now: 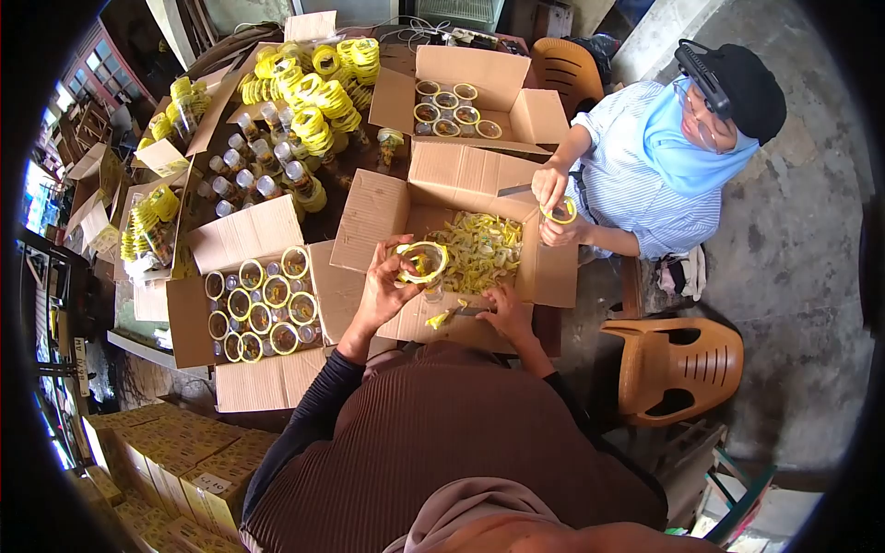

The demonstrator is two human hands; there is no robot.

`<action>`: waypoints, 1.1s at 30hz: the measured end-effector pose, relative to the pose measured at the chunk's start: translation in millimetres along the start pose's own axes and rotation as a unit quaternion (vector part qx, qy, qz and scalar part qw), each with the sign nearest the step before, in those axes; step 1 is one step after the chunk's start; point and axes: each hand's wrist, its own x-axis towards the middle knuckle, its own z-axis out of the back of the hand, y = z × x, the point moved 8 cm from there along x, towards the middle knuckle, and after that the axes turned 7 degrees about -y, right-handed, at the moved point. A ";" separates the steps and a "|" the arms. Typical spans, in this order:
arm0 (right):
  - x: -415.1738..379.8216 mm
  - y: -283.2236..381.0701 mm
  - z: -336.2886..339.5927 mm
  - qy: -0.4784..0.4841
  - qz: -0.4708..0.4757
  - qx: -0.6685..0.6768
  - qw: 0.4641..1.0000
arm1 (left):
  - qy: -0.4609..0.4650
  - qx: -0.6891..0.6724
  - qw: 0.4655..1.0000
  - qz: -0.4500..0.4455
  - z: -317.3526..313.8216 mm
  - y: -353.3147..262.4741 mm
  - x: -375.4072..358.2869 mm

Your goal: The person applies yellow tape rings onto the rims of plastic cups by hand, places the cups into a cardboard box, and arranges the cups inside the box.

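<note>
Left hand [385, 288]: fingers clamped on a yellow-rimmed clear plastic jar [425, 265], held over the near-left corner of an open cardboard carton [479, 175]. Right hand [507, 314]: fingers closed on a knife [472, 311] above the carton's near edge; handle hidden. A yellow scrap [440, 320] sits at the blade's tip. Yellow trimmings [484, 244] cover the carton's floor. A co-worker [650, 166] stands beyond its right edge.

The cup [427, 264] and box wall [529, 258] flank free room above yellow scraps [483, 244].
</note>
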 end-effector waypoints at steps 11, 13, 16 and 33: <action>17.5 7.7 35.1 -0.035 -0.025 -0.010 0.999 | -0.002 0.106 0.993 -0.046 -6.0 -16.7 5.2; 19.0 20.2 45.1 -0.055 -0.005 -0.042 0.998 | 0.001 0.143 0.987 -0.068 -6.6 -20.7 5.4; 21.4 45.9 63.2 -0.117 -0.010 0.035 0.992 | 0.000 0.114 0.991 -0.064 -8.3 -15.9 4.0; 10.7 176.0 87.4 -0.278 0.214 0.035 0.936 | -0.055 -0.193 0.968 0.154 -32.1 24.0 -12.4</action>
